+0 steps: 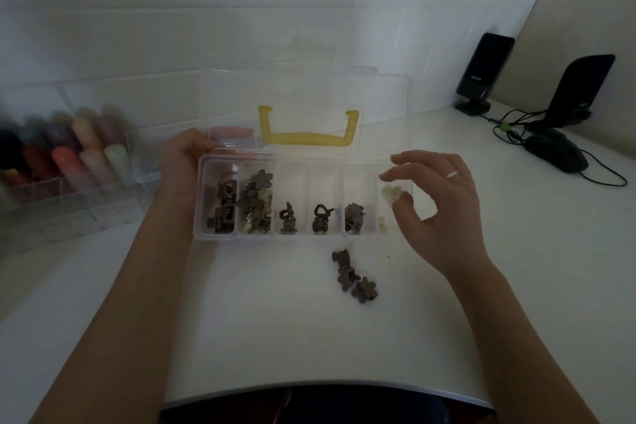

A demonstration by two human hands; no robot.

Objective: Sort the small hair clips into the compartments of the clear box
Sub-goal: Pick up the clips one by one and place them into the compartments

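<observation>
The clear box stands open on the white table, its lid with a yellow handle raised behind. Its several compartments hold small dark brown clips; the second from the left also has pale ones. My left hand grips the box's back left corner, fingers behind the lid. My right hand hovers over the rightmost compartment, fingers spread, with a cream clip just under the fingertips; contact is unclear. A smaller cream piece lies at that compartment's front. Three dark flower clips lie loose on the table before the box.
A clear organiser with coloured rolls stands at the left, blurred. Two black speakers, a black mouse and cables sit at the back right. The table's front edge is close to my body.
</observation>
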